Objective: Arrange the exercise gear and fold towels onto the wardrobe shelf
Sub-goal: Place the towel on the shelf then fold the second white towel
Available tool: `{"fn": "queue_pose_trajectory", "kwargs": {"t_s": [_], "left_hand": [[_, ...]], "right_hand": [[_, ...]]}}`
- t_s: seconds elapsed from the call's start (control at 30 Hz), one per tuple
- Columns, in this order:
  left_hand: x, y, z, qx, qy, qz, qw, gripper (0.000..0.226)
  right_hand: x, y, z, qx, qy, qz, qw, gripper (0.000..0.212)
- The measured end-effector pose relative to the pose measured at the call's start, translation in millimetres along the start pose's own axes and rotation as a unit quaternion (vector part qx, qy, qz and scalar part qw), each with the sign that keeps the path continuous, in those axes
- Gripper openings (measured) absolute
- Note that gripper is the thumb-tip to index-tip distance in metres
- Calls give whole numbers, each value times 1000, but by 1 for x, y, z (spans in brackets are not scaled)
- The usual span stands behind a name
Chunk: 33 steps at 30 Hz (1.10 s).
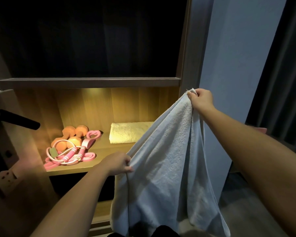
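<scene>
two-handed hold on a large white terry towel (166, 168): pinches one corner high with the right hand (201, 100), grips the edge lower with the left hand (119, 164), likely to spread the cloth for folding. hangs just before the lit wooden wardrobe shelf (103, 150), not yet on it. already holds a folded cream towel (126, 132) at right, orange dumbbells (72, 135) and pink skipping rope (70, 155) at left.

Dim room, warm glow from under-shelf lamp (94, 89); deep shadows, wide-angle warping at edges.
</scene>
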State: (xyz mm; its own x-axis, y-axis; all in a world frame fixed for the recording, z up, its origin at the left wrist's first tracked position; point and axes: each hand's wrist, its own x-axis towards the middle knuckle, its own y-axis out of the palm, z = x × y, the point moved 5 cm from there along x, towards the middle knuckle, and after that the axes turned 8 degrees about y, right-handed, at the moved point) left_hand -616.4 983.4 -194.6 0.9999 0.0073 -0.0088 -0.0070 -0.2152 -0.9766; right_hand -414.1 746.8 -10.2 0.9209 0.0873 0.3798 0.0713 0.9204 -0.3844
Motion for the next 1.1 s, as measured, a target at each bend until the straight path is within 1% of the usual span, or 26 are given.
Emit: {"fn": "queue_pose_trajectory", "kwargs": {"t_s": [0.07,0.1,0.17,0.23,0.27,0.33,0.4,0.43,0.47,0.5,0.53,0.57,0.6,0.63,0.67,0.7,0.73,0.83,0.9,1.0,1.03,1.1], "left_hand": [[-1,-3,3,-25,4,-15,1000,30],[-3,-5,4,-46,3,-37,998,31],[-8,-14,8,-81,-2,-125,989,33],[-14,-30,8,-92,2,-217,972,38],[-17,-41,5,-95,1,-245,965,36],[-18,-62,0,-103,-5,-259,960,33],[-16,-80,-9,-99,4,-231,968,37],[-15,-87,-16,-94,15,-209,973,36],[-14,-93,-23,-87,32,-187,978,35],[-14,-99,-31,-71,51,-170,982,34],[-14,-104,-40,-48,68,-156,984,34],[-15,-107,-49,-24,82,-145,986,35],[-16,-110,-56,-4,94,-137,986,34],[-18,-111,-62,8,103,-131,986,32],[-20,-110,-65,9,106,-125,986,30],[-23,-107,-67,-2,107,-122,987,30],[-26,-104,-65,-23,104,-120,987,31],[-33,-93,-60,-137,91,-97,982,29],[-35,-81,-56,-205,90,-47,973,32],[-34,-62,-50,-195,85,19,977,29],[-33,-57,-46,-175,75,32,981,28],[-29,-48,-39,-96,55,60,992,29]], "right_hand": [[0,-4,-5,-4,6,-13,1000,22],[-1,-6,-7,-2,10,-18,1000,22],[-2,-10,-13,13,15,-11,1000,23],[-8,-13,-16,21,6,17,1000,22],[-13,-12,-14,18,-9,40,999,23],[-27,-5,-8,10,-44,107,993,24],[-49,12,2,0,-77,204,976,22],[-62,22,8,-15,-96,258,961,22],[-77,33,14,-43,-121,310,942,29],[-91,44,20,-76,-149,353,921,42],[-104,54,25,-104,-172,385,901,54],[-115,64,29,-130,-191,406,884,60],[-123,72,30,-152,-207,419,871,58],[-129,79,31,-165,-216,427,862,46],[-134,83,30,-164,-218,429,861,29],[-137,86,30,-147,-215,423,868,14],[-139,86,30,-124,-211,412,878,8],[-143,86,28,-92,-209,362,904,13],[-143,84,24,-98,-208,326,917,10],[-143,84,21,-109,-216,302,922,10],[-145,85,20,-121,-224,297,920,10],[-145,85,18,-151,-239,283,917,10]]}}
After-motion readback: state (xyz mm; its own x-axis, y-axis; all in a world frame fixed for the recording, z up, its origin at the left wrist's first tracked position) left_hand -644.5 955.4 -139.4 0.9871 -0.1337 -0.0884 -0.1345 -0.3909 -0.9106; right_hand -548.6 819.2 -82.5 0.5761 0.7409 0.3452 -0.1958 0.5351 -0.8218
